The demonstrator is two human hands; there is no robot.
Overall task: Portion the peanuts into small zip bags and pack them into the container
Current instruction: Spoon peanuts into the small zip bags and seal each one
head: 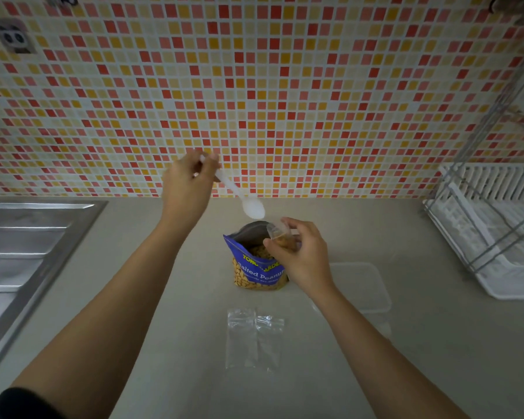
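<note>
Hovering over peanut bag: left hand fingers clamped on spoon; right hand fingers on zip bag; container beside

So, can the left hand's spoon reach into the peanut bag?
Probably yes: the peanut bag stands open below the spoon in the left hand; the right hand holds the zip bag at its edge.

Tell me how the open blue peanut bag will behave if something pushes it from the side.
The peanut bag stands upright with its mouth open, so a side push would probably tip it and spill the contents. It looks like soft foil, likely to crumple rather than slide. Peanuts fill its lower part, which may steady it somewhat.
</note>
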